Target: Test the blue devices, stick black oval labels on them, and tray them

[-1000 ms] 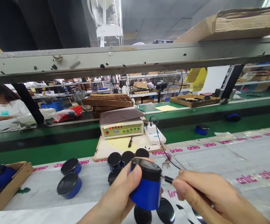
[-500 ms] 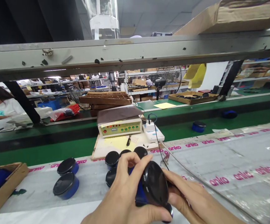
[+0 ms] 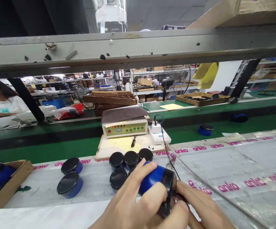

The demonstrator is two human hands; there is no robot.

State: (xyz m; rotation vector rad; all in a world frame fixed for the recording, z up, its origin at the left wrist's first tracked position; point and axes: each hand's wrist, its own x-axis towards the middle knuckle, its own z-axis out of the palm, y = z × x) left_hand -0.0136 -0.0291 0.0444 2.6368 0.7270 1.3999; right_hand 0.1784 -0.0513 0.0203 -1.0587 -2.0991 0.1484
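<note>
A blue device with a black end [image 3: 155,183] is held over the covered table, lying sideways with a small red light on its black part. My left hand [image 3: 138,200] wraps round its body from the left. At its black end is my right hand [image 3: 199,203], fingers closed near a black cable; what exactly they pinch is hidden. Just beyond my left hand stand several blue devices with black tops [image 3: 118,178]. Two more [image 3: 70,184] stand to the left.
A cardboard box [image 3: 14,187] with blue devices is at the left. Behind stand a control unit [image 3: 125,128] and a white adapter [image 3: 156,128] with a cable. Blue devices [image 3: 205,129] lie on the green belt [image 3: 183,133]. A metal shelf beam [image 3: 133,47] crosses above. A person sits far left.
The held device has turned, its black face swinging away to the right and its blue side now showing. My left fingers have shifted over its body. The view has shifted slightly.
</note>
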